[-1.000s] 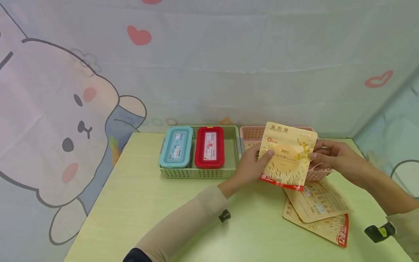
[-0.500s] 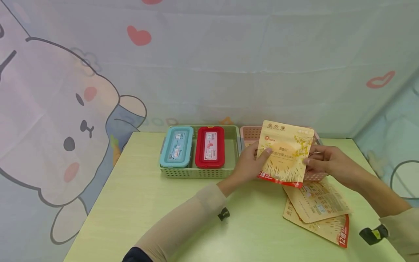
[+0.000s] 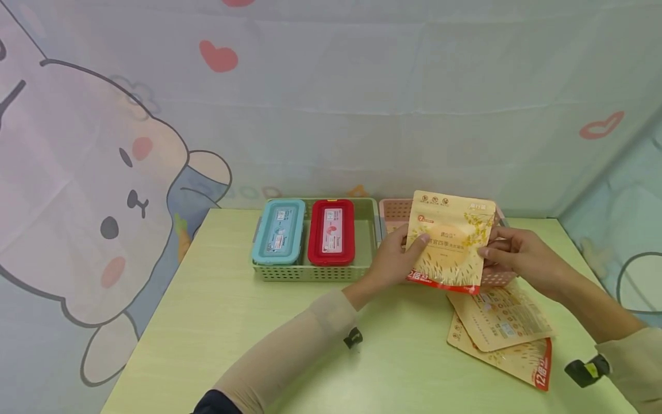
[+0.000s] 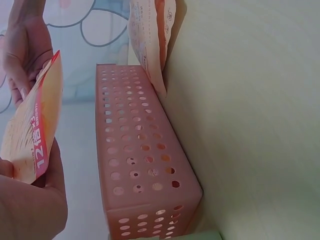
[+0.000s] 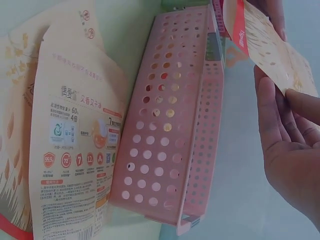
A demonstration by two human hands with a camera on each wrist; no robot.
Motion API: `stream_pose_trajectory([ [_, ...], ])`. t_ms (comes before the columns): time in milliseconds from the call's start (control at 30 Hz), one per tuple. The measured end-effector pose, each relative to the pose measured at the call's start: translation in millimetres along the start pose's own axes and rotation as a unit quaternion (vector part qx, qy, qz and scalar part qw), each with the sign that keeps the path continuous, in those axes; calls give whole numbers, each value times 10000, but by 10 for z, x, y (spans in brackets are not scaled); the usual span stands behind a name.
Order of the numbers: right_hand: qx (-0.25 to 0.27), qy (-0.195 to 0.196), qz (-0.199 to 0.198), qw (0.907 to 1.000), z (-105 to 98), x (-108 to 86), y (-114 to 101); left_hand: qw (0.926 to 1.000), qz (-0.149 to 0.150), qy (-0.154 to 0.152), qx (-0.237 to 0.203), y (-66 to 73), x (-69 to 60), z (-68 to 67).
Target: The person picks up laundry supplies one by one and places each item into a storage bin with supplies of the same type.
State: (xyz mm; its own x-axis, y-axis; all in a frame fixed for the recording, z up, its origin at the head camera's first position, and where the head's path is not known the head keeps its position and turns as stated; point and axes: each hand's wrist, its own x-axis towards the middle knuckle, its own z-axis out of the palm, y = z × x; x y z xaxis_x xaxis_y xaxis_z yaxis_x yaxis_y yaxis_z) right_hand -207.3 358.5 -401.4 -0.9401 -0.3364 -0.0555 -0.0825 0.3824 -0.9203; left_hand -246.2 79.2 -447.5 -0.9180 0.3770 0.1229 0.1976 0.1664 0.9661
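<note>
A yellow pouch (image 3: 450, 241) with a red bottom band is held up in front of the pink basket (image 3: 398, 210), its printed face toward the head camera. My left hand (image 3: 391, 259) grips its left edge, thumb on the front. On the opposite edge, my right hand (image 3: 532, 259) pinches the pouch between thumb and fingers. In the left wrist view the pouch (image 4: 35, 125) is seen nearly edge-on, above the basket (image 4: 135, 135). Two more pouches overlap on the table at the right; the upper pouch (image 5: 75, 135) shows its back, and the lower pouch (image 3: 527, 362) is partly covered.
Left of the pink basket stands a green basket (image 3: 310, 274). In it lie a light-blue lidded box (image 3: 279, 233) and a red lidded box (image 3: 331, 233). Behind the table (image 3: 217, 322) hangs a printed cloth (image 3: 362, 115). Some yellow packaging shows inside the pink basket.
The held pouch has shifted slightly left and up, and its lower edge tips a little away. My right hand has moved left with it. The boxes and the pouches on the table have stayed put.
</note>
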Motion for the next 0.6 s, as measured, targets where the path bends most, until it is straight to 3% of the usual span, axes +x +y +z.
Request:
stream_pose_trajectory([
  [300, -282, 365, 61, 9989, -40, -8, -28, 9998, -133, -101, 103, 23, 3, -13],
  [600, -211, 523, -11, 9984, -46, 24, -8, 9982, -305, -37, 506, 65, 17, -33],
])
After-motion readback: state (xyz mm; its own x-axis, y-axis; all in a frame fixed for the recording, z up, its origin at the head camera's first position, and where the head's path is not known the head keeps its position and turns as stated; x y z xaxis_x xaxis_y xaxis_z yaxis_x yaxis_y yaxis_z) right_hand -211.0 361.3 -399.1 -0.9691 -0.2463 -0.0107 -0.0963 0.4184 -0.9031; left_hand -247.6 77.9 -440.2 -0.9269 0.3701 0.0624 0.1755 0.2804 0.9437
